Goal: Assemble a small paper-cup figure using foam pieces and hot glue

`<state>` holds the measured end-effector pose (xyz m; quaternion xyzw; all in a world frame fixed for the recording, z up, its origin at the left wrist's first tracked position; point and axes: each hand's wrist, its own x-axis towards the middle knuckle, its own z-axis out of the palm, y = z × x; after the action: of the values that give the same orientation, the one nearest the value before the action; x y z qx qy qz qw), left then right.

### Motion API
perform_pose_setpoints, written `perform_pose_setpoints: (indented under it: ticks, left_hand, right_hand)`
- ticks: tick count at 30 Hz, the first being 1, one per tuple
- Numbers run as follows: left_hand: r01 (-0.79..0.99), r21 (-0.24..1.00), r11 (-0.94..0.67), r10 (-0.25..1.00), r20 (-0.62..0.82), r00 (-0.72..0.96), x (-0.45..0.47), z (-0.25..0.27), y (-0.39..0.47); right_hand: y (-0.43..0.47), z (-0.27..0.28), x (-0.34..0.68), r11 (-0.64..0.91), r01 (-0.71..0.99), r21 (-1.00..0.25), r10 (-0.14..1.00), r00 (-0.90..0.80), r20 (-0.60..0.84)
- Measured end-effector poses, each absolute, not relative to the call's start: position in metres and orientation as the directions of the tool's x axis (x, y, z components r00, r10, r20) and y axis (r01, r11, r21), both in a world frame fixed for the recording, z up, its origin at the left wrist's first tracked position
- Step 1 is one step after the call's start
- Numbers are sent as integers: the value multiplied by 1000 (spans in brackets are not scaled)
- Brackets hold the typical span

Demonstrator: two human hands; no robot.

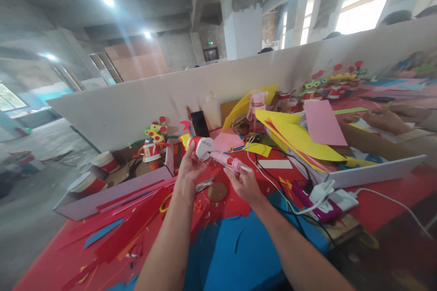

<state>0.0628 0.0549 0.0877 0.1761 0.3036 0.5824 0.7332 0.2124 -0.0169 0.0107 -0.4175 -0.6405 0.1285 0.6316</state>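
Observation:
My left hand [190, 169] is closed around a red paper cup [205, 148] tipped on its side, its white base turned to the right. Yellow and red paper pieces show at the cup's far end. In my right hand [246, 185] is a pink hot glue gun [226, 160], gripped by the handle. The gun's nozzle is right by the cup's base; whether they touch I cannot tell. Below the hands lies a round brown disc [217, 191]. A finished-looking cup figure [153, 143] with a green and yellow head stands to the left.
A purple power strip [316, 202] with white plugs and cables sits on the right. Behind it, a white box [382, 170] holds paper sheets. Red paper strips [133, 223] cover the left of the table. A phone [200, 123] leans near the white partition [136, 100].

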Motion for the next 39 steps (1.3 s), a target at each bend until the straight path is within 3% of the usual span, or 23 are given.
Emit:
perform_pose_setpoints:
  ticks: [9, 22, 33, 39]
  left_hand:
    - [-751, 608, 256, 959, -255, 120, 63, 87, 55]
    - [-751, 611, 248, 962, -248, 116, 61, 90, 54]
    - [-781, 586, 216, 968, -232, 93, 62, 89, 55]
    - [-775, 583, 244, 959, -263, 103, 64, 91, 54]
  right_hand:
    - [-19, 14, 212, 582, 402, -707, 687, 222, 692]
    - [-20, 15, 211, 595, 414, -689, 683, 192, 705]
    - [-21, 11, 207, 637, 293, -713, 683, 214, 698]
    - [-19, 10, 207, 652, 307, -693, 672, 189, 716]
